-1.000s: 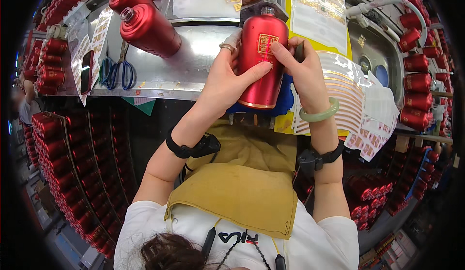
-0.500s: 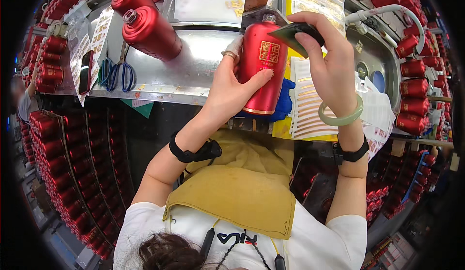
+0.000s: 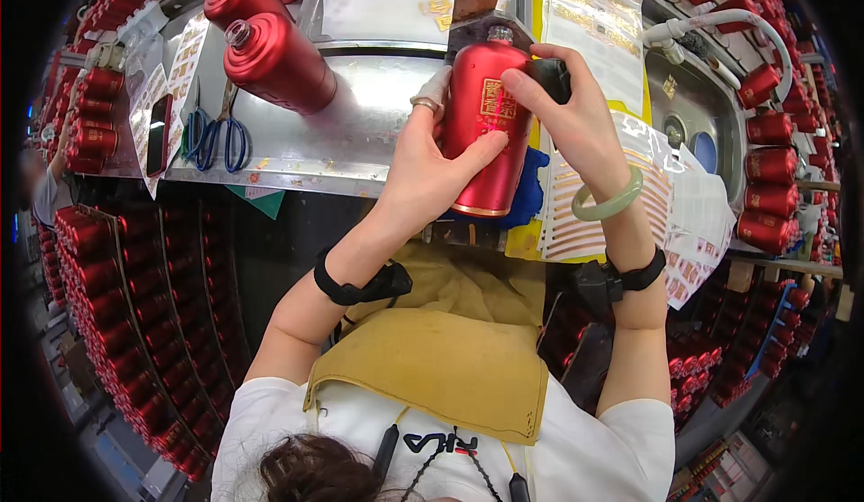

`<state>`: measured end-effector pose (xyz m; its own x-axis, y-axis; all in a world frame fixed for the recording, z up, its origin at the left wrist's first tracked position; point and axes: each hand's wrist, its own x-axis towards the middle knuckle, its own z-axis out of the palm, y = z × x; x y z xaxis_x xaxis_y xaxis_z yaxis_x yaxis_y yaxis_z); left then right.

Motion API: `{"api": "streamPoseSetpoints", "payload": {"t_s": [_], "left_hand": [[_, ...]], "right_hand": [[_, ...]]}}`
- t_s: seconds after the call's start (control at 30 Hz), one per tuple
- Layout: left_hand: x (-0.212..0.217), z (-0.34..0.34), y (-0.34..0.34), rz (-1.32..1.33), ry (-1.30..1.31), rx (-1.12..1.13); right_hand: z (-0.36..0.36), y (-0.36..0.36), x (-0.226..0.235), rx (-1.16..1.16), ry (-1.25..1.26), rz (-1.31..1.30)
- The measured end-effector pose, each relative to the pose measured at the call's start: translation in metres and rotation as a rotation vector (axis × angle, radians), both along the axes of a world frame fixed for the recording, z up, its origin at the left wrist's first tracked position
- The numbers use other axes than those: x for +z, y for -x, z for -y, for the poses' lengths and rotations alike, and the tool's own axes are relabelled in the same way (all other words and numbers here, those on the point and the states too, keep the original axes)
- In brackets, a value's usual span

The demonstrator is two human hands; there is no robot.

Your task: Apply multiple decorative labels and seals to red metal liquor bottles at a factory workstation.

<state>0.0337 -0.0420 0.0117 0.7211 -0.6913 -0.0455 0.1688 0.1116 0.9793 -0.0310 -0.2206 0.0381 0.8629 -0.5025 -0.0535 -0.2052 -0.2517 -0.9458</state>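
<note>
A red bottle [image 3: 469,97] with a clear glass neck and a gold character label stands tilted in front of me. My left hand [image 3: 434,155] is closed round its left side, thumb across the lower front and pale covers on some fingertips. With its fingers curled, my right hand [image 3: 580,110] grips a dark flat scraper [image 3: 551,77] at the bottle's upper right side. Its thumb presses on the gold label, covering the right part. Under the bottle's right edge lies a blue cloth [image 3: 531,187].
More red bottles [image 3: 279,65] stand at the back left. Scissors [image 3: 225,140] and a phone [image 3: 158,133] lie on the metal bench at left. Sheets of gold labels [image 3: 603,196] lie at right, beside a sink [image 3: 733,133] with a curved white tap [image 3: 720,18]. Racks of red bottles [image 3: 135,295] flank me.
My right hand has moved down and left, and its thumb now touches the label. The scraper has turned and sits at the bottle's right side. My left hand keeps its hold.
</note>
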Motion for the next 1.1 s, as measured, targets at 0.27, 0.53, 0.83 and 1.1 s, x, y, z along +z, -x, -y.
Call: {"api": "streamPoseSetpoints", "payload": {"t_s": [0.27, 0.53, 0.83, 1.1], "left_hand": [[-0.002, -0.001, -0.001, -0.006, -0.003, -0.001], [-0.003, -0.001, 0.001, -0.013, 0.022, 0.006], [0.004, -0.024, -0.022, -0.307, 0.079, 0.036], [0.007, -0.032, -0.030, -0.252, 0.072, 0.099]], "right_hand": [[-0.003, 0.001, 0.002, 0.017, 0.030, -0.003], [-0.001, 0.001, 0.003, 0.016, 0.137, -0.007], [-0.010, 0.014, 0.027, 0.391, 1.154, 0.607], [0.010, -0.005, 0.033, 0.415, 1.178, 0.670]]}}
